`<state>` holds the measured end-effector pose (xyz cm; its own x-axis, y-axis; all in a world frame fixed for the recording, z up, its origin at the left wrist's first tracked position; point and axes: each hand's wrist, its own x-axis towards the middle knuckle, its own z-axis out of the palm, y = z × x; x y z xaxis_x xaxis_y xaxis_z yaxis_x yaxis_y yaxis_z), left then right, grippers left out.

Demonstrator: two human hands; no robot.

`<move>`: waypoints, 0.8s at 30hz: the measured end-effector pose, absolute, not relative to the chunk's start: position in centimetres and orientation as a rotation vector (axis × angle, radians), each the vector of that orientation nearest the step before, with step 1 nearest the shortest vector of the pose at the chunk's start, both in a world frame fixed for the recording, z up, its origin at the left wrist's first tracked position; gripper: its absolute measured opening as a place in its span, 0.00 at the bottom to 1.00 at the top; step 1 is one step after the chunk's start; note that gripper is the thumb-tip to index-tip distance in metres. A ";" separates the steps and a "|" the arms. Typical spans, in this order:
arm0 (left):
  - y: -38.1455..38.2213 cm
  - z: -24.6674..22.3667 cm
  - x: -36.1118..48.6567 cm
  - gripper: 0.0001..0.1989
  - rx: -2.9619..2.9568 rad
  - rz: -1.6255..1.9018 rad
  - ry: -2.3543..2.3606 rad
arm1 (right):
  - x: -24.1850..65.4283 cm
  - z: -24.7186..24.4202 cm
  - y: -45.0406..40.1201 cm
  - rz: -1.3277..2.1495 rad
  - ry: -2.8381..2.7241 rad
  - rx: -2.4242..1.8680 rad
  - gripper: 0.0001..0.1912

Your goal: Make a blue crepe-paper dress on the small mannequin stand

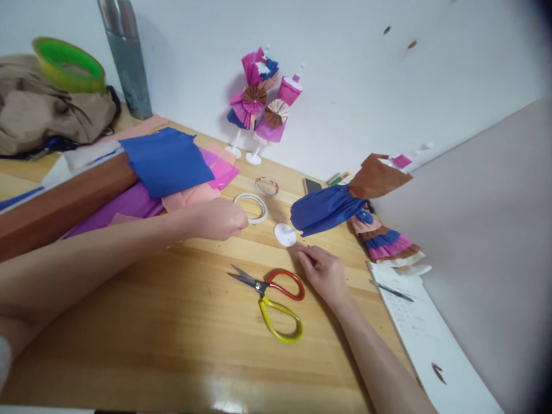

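Observation:
My left hand (222,219) is closed beside the near-left edge of a white roll of tape (259,219) lying flat; its fingertips are hidden. Low over the table my right hand (325,274) has its fingers curled in, and what they hold, if anything, cannot be seen. Just beyond it stands a mini dress form with a white round base (285,235), a gathered blue paper skirt (325,208) and a brown paper top (379,177). Scissors (259,286) with one red and one yellow handle lie with their blades apart, left of my right hand.
Crepe paper sheets, a blue one (166,163) on top, are piled at left. Two dressed forms (254,98) stand by the wall. A clear tape roll (267,186), a grey bottle (128,69), another paper dress (392,244) and a pen (394,291) on paper are around.

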<state>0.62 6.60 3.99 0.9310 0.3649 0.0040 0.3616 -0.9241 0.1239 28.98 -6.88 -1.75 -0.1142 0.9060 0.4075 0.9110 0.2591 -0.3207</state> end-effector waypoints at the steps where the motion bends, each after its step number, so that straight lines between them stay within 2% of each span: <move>1: 6.9 3.9 0.6 0.12 2.966 0.053 0.608 | 28.9 -1.6 -6.9 -0.007 -2.024 -1.635 0.11; 5: 7.7 3.9 0.4 0.12 2.965 0.077 0.790 | 27.9 -0.7 -7.1 0.062 -2.112 -1.597 0.11; 9: 8.0 3.8 0.4 0.13 2.963 0.136 0.779 | 26.6 -0.1 -6.8 0.110 -2.223 -1.518 0.12; 18: 8.6 3.0 0.8 0.13 2.914 0.139 0.827 | 23.8 1.0 -4.0 -0.001 -2.428 -1.451 0.13; 24: 8.8 2.2 0.9 0.13 2.898 0.190 0.870 | 22.6 1.0 -2.7 0.061 -2.440 -1.559 0.09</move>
